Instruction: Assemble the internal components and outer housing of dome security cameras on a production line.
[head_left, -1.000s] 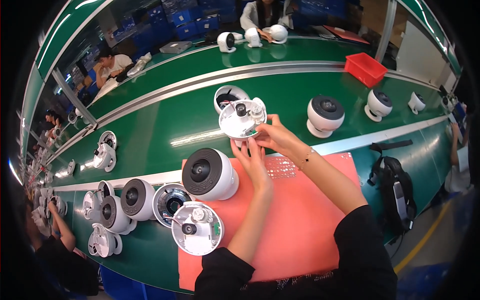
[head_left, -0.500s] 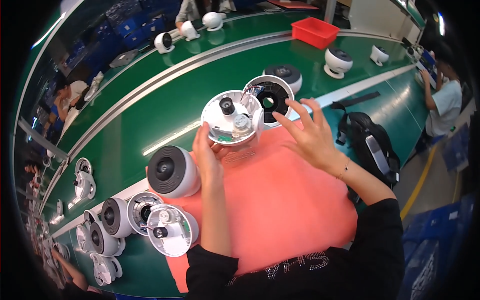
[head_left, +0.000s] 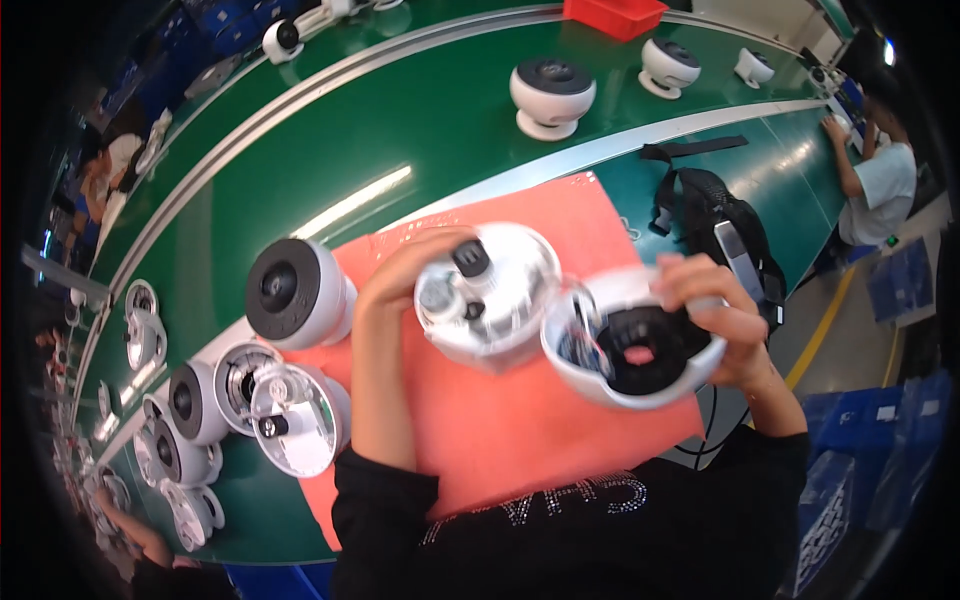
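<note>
My left hand (head_left: 398,272) curls round the far left side of a white round housing half (head_left: 508,262), its fingertips partly hidden. This half carries a black cylinder (head_left: 470,258) and a clear-grey round part (head_left: 437,294) on its white inner face. To its right, my right hand (head_left: 728,318) grips the rim of a white shell half (head_left: 580,388) with a black ribbed inside and a ring hole. Thin wires and a small circuit board (head_left: 575,340) show at the shell's left side. Both halves are held tilted over a pink-red mat (head_left: 470,440).
A round white unit with a black top (head_left: 290,292) stands left of my left arm, with several opened and whole units beyond. More units (head_left: 552,98) sit on the green conveyor (head_left: 440,120). A black bag (head_left: 715,215) lies at right; a red bin (head_left: 615,15) stands far back.
My right hand, open before, now grips the shell half. Both halves have come nearer, with the shell swung right of the other half, which has turned. The view has shifted too.
</note>
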